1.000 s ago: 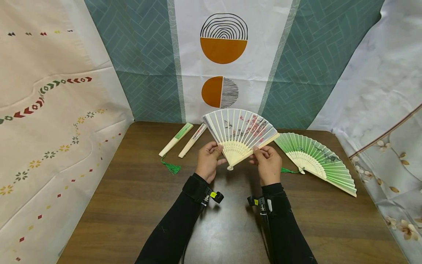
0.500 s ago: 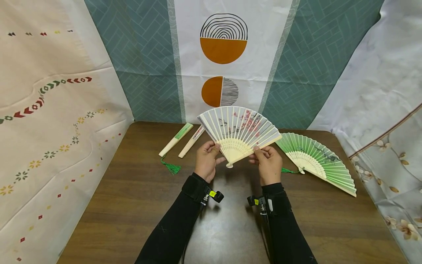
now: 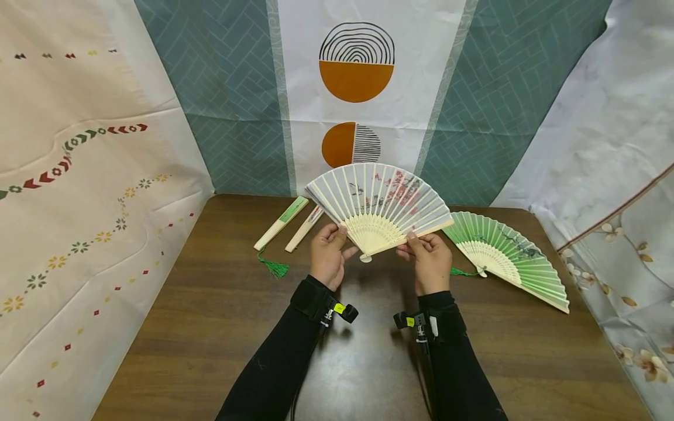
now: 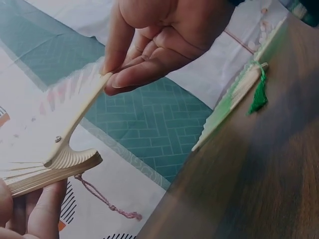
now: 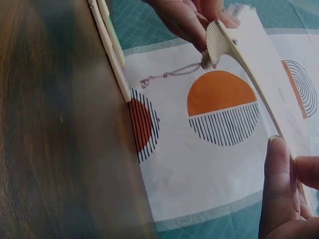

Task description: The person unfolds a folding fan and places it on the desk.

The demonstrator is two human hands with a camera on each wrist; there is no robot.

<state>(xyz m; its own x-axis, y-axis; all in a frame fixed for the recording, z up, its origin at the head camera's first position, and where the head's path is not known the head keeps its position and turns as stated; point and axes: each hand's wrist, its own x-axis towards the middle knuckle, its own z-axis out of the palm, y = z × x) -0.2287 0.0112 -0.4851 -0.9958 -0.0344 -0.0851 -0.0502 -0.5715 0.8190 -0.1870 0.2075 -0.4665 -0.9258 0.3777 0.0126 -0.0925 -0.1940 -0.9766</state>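
Note:
Between both hands a white folding fan [image 3: 379, 196] with pale ribs and a pink blossom print is spread wide above the table. My left hand [image 3: 327, 257] pinches its left end rib between thumb and fingers. On the other side, my right hand [image 3: 429, 260] pinches the right end rib the same way. The rivet end points down toward me, and a pinkish cord loop [image 4: 107, 196] dangles from it in the left wrist view. Right of the right hand lies a spread green folding fan [image 3: 505, 251], its left edge partly behind the white one.
Two folded fans lie at the back left: one green [image 3: 281, 222] with a green tassel [image 3: 275, 268], one white [image 3: 305, 229] partly hidden by the held fan. The brown table [image 3: 210, 351] meets hanging cloths [image 3: 237, 117] at the back and sides.
The white fan has spread wider, its left end rib swinging left and its right end rib slightly right. Both hands have moved slightly apart; the rivet end has risen a little.

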